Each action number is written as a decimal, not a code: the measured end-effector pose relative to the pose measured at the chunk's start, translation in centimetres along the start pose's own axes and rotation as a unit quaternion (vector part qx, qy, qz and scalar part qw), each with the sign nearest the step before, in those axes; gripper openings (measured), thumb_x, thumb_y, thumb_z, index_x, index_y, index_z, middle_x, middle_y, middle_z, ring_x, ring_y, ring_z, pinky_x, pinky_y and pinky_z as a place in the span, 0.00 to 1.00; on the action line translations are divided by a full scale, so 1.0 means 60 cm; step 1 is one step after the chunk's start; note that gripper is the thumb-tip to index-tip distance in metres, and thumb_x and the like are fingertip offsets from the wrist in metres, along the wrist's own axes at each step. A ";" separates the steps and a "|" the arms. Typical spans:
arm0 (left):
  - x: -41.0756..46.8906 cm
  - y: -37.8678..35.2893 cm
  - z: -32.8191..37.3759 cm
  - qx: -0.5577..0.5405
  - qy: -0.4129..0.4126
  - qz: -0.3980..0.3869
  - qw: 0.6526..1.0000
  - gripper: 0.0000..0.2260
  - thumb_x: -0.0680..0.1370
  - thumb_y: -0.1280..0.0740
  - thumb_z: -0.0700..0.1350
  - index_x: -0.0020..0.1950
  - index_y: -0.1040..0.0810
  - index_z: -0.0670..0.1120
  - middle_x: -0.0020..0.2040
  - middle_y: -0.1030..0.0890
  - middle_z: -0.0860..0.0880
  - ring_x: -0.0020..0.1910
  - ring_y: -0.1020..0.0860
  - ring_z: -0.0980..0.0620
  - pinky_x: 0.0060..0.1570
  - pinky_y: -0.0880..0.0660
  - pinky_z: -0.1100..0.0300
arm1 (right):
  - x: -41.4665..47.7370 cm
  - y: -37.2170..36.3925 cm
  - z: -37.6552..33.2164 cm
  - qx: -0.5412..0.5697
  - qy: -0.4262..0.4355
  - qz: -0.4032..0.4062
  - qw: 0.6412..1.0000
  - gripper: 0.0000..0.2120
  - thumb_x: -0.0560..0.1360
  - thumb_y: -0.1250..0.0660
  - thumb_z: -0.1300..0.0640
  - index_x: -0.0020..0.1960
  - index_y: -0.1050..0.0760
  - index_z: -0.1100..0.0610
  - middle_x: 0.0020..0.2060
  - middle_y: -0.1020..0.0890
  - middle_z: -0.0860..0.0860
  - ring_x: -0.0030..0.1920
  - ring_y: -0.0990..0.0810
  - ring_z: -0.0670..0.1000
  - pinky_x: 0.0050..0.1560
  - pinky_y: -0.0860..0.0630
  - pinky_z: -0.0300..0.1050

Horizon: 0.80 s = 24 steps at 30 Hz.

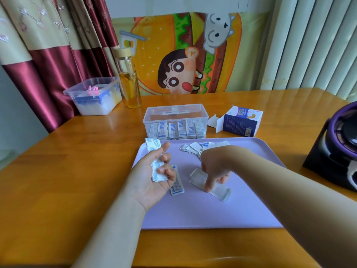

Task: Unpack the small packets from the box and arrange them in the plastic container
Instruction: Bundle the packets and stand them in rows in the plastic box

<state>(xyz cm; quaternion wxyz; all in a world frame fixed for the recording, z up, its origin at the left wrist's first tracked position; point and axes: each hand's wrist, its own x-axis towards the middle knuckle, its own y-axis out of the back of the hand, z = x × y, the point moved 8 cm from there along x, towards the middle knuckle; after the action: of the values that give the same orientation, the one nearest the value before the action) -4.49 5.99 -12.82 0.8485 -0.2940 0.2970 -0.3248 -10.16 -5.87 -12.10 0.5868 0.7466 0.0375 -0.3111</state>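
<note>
A clear plastic container (204, 117) stands behind the lilac tray (241, 209) with several white-and-blue packets upright along its front wall. The blue-and-white box (241, 122) lies open on its side to the container's right. My left hand (148, 180) is palm up over the tray's left part, its fingers curled round a strip of packets (152, 147). One packet (176, 184) lies on the tray under its fingers. My right hand (214, 167) reaches down and pinches white packets (220, 190) lying on the tray. More loose packets (195, 147) lie at the tray's far edge.
A second lidded plastic bin (92, 97) and a glass bottle of yellow liquid (130, 82) stand at the back left of the wooden table (67, 171). A black and purple device (340, 147) sits at the right edge. A cartoon cushion leans behind the table.
</note>
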 end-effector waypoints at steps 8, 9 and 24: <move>-0.015 0.014 0.007 -0.003 -0.007 0.012 1.000 0.05 0.79 0.39 0.43 0.45 0.25 0.45 0.26 0.36 0.53 0.20 0.39 0.59 0.24 0.34 0.68 | -0.021 0.020 -0.026 -0.069 0.077 0.099 0.990 0.12 0.71 0.29 0.50 0.46 0.23 0.58 0.39 0.26 0.50 0.41 0.29 0.51 0.30 0.38 0.38; -0.017 0.018 0.011 -0.005 -0.010 0.014 1.000 0.05 0.78 0.39 0.43 0.44 0.25 0.45 0.26 0.37 0.53 0.19 0.39 0.59 0.23 0.35 0.69 | -0.032 0.037 -0.026 -0.018 0.096 0.164 0.982 0.09 0.72 0.29 0.53 0.49 0.21 0.56 0.40 0.25 0.49 0.42 0.28 0.50 0.31 0.37 0.36; -0.022 0.003 -0.015 0.181 -0.079 -0.006 0.980 0.07 0.78 0.37 0.39 0.52 0.21 0.45 0.29 0.32 0.51 0.22 0.31 0.60 0.32 0.25 0.66 | -0.126 0.028 -0.040 0.161 0.329 0.544 0.755 0.12 0.73 0.37 0.71 0.48 0.19 0.59 0.46 0.21 0.49 0.46 0.22 0.45 0.47 0.26 0.30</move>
<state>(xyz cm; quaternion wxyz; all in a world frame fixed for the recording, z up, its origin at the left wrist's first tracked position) -5.85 6.75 -13.12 0.9063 -0.1620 0.1634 -0.3544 -14.54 -1.86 -6.54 0.4798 0.7807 -0.2354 0.3239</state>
